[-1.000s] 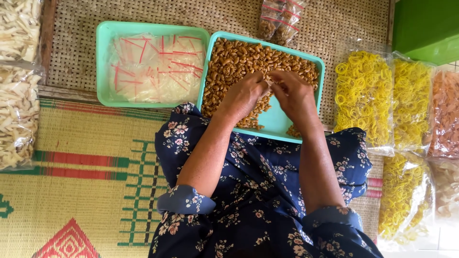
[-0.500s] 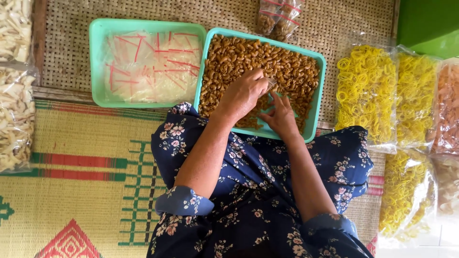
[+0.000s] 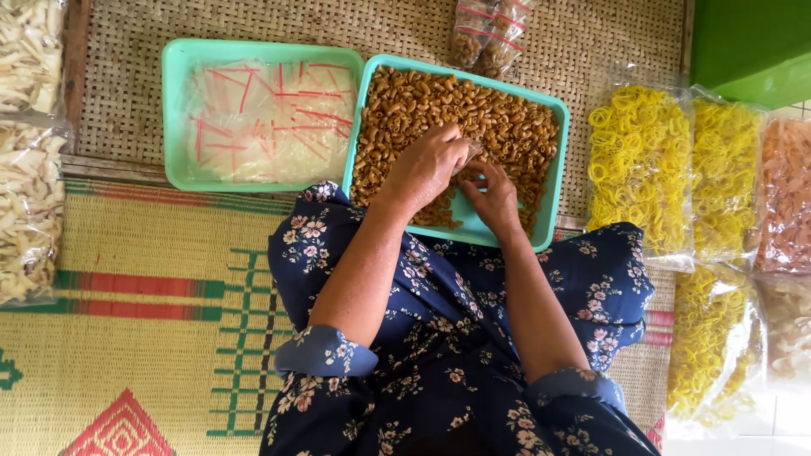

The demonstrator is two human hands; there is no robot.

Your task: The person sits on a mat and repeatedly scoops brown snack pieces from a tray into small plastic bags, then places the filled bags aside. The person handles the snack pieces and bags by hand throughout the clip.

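Observation:
A teal tray (image 3: 553, 181) of brown elbow-shaped snacks (image 3: 498, 118) rests against my lap. My left hand (image 3: 427, 165) hovers over it, fingers closed on a small clear plastic bag (image 3: 470, 152). My right hand (image 3: 497, 196) is just to the right, over a bare patch of the tray. Its fingertips are bunched right by the bag. What they pinch, if anything, is hidden. A second teal tray (image 3: 173, 118) to the left holds several empty clear bags with red strips (image 3: 266, 118).
Two filled small bags (image 3: 488, 34) lie beyond the snack tray. Large bags of yellow ring snacks (image 3: 642, 160) and orange snacks (image 3: 786, 194) sit at the right, and bags of pale snacks (image 3: 29, 194) at the left. Woven mats cover the floor (image 3: 127, 338).
Both hands have drawn back from the tray's middle toward its near edge. The right hand has dropped lower, beside the left hand's fingertips.

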